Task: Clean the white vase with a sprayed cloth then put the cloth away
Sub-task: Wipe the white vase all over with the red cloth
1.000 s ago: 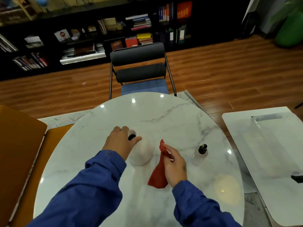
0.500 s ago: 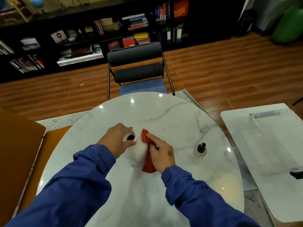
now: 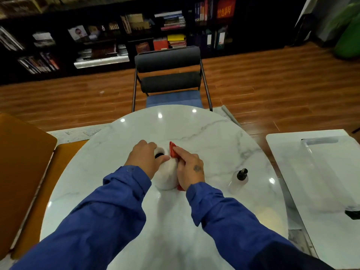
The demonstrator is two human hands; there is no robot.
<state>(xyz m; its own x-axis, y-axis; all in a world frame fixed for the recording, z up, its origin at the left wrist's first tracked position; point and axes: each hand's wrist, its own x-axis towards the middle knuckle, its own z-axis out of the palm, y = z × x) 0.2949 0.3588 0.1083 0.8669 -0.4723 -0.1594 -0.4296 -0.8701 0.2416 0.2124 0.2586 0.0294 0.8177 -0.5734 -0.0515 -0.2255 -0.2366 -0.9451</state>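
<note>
Head view: left hand (image 3: 145, 158) grips white vase (image 3: 165, 176); right hand (image 3: 190, 169) presses red cloth (image 3: 173, 152) against it.

Setting: I'm looking at a home study or lounge.
Shelving: dark bookshelves (image 3: 120, 41) crammed with books and binders (image 3: 214, 39) run across 12 o'clock.
Floor: warm wood planks (image 3: 263, 84).
Furniture: round marble table (image 3: 204, 133) with a cushioned chair (image 3: 168, 75) behind it.
Greenery: green plant (image 3: 348, 36) at 2 o'clock.
</note>
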